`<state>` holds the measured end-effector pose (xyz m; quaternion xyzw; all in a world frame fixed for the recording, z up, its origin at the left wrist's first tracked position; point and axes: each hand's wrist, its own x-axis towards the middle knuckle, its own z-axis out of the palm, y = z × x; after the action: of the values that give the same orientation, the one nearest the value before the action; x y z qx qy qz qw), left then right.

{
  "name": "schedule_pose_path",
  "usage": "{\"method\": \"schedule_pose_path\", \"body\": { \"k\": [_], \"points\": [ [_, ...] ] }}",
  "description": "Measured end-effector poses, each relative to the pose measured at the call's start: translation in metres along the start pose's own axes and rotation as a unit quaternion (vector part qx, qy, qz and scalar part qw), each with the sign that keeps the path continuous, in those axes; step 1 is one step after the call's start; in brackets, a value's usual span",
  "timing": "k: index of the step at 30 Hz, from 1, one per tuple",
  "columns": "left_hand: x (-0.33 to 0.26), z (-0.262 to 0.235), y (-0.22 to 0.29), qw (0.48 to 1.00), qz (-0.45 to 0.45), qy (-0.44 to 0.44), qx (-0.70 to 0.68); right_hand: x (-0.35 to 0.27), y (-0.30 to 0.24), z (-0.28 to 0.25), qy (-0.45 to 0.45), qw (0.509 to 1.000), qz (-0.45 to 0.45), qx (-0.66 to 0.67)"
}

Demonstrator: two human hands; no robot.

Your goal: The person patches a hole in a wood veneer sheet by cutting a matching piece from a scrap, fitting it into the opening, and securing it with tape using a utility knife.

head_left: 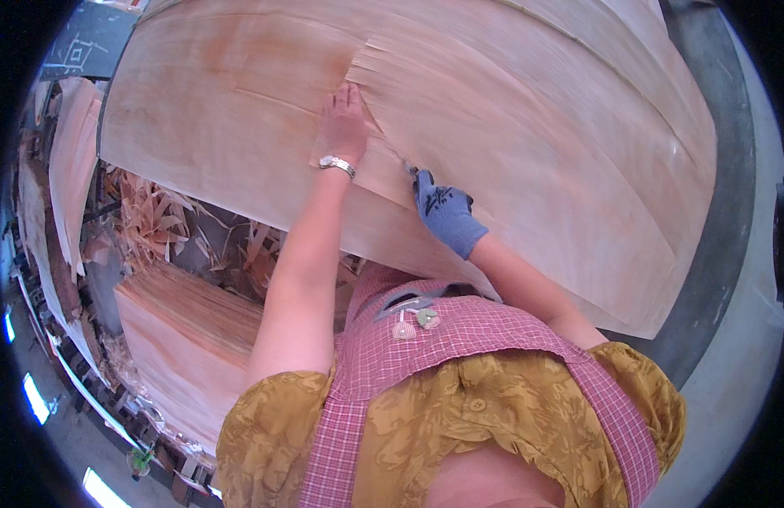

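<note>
A large sheet of pale pinkish wood veneer lies spread in front of me. My left hand, bare with a silver wristwatch, rests flat on it, fingers stretched forward. Under and beside that palm is a smaller veneer piece, its edge slanting toward my right hand. My right hand, in a blue glove with dark markings, is closed round what looks like a small knife. Only its metal tip shows, touching the veneer at the piece's edge; the handle is hidden in the glove.
A dark table edge curves round the veneer on the right. Lower left stands a thick stack of veneer sheets, with torn veneer scraps heaped behind it. More long strips hang at the far left.
</note>
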<state>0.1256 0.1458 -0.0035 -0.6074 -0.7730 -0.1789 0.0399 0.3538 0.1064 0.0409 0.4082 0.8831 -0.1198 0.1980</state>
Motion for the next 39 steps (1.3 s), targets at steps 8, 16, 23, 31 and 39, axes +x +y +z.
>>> {"method": "schedule_pose_path", "body": {
  "k": [8,16,23,31,39],
  "points": [
    [-0.039,0.002,0.099,0.999,-0.009,-0.044,0.002,-0.062,0.046,0.025,0.038,0.997,-0.058,0.018],
    [-0.053,0.021,0.105,0.998,-0.015,0.033,0.050,-0.185,0.216,0.033,-0.024,0.985,-0.141,0.091],
    [-0.055,0.020,0.103,0.999,-0.025,0.029,0.035,-0.251,0.394,0.041,-0.050,0.984,-0.152,-0.071],
    [-0.052,0.012,0.102,0.998,-0.053,0.029,-0.020,0.011,0.215,-0.060,0.182,0.945,-0.238,0.128],
    [-0.029,0.003,0.079,0.996,-0.077,0.016,-0.050,0.215,0.062,-0.099,0.103,0.925,-0.366,-0.013]
  ]
}}
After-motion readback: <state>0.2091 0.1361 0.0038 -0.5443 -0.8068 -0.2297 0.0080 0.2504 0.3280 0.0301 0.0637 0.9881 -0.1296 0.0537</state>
